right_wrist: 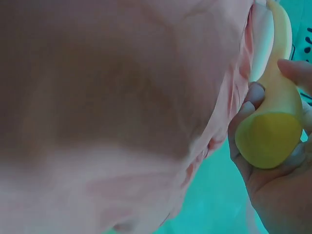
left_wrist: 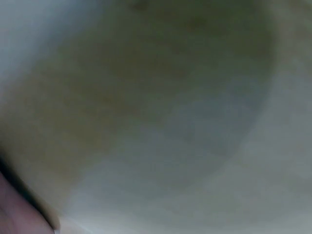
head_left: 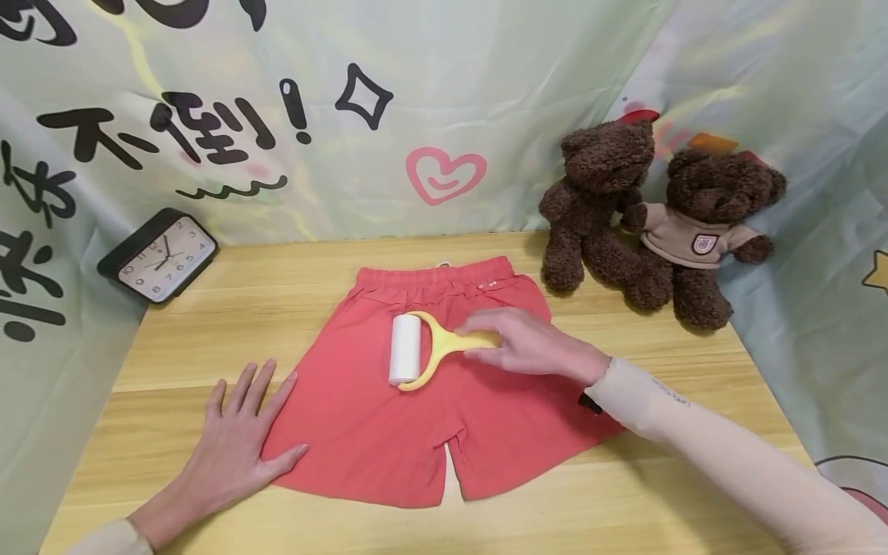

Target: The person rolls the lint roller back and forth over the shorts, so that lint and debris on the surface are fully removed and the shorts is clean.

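Red shorts (head_left: 361, 416) lie spread flat on the wooden table, waistband toward the back wall. My right hand (head_left: 516, 341) grips the yellow handle of a lint roller (head_left: 405, 351), whose white cylinder sits over the upper middle of the shorts. In the right wrist view, fingers and thumb wrap the lint roller's handle (right_wrist: 273, 139), beside the shorts' fabric (right_wrist: 209, 97). My left hand (head_left: 239, 439) lies with spread, straight fingers at the left edge of the shorts, fingertips and thumb touching the cloth. The left wrist view is too blurred to show the hand's work.
A black-framed clock (head_left: 169, 256) stands at the table's back left. Two brown teddy bears (head_left: 600, 204) sit at the back right, one in a beige shirt (head_left: 694, 235). Printed cloth (head_left: 513, 100) hangs behind and along both sides of the wooden table (head_left: 277, 297).
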Tool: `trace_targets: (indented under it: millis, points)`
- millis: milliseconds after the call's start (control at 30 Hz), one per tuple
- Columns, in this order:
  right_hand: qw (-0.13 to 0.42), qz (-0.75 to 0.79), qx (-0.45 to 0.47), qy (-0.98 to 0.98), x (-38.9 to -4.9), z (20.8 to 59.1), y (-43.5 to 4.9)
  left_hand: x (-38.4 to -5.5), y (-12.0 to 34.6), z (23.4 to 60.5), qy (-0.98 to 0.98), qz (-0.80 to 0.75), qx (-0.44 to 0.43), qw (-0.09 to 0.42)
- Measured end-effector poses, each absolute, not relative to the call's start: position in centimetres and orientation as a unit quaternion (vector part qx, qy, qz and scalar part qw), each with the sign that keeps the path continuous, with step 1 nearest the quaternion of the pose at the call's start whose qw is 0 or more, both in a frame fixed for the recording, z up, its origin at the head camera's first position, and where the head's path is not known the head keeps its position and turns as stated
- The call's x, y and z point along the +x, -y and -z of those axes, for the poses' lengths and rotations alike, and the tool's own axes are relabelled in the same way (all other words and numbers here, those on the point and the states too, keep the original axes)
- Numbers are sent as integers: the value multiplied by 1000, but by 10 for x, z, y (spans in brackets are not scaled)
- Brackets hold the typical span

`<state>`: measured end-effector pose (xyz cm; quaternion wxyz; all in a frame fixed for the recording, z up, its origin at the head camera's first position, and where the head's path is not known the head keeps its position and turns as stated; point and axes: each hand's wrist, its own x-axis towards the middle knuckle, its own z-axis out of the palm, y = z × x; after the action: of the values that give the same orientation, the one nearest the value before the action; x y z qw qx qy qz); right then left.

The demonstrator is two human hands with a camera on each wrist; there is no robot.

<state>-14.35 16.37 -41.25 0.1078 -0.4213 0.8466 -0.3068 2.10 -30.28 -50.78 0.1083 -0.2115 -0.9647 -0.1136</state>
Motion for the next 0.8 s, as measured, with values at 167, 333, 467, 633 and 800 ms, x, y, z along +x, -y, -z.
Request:
trace_targets:
  millis: [167,333,467,633,800]
  points:
    - [133,317,-410,-845,-147,410,-182,21,302,508,965,114,-211,110]
    - [137,314,-408,-846,-151,408,-197,21,301,508,964,117,-210,109]
    - [128,300,-406,-853,-154,404,-208,20,301,508,964,116,-211,109]
    - [131,294,-392,-862,-155,402,-229,20,302,508,964,115,-212,112]
    - [145,298,-379,-864,-155,400,-252,20,302,507,963,116,-214,116]
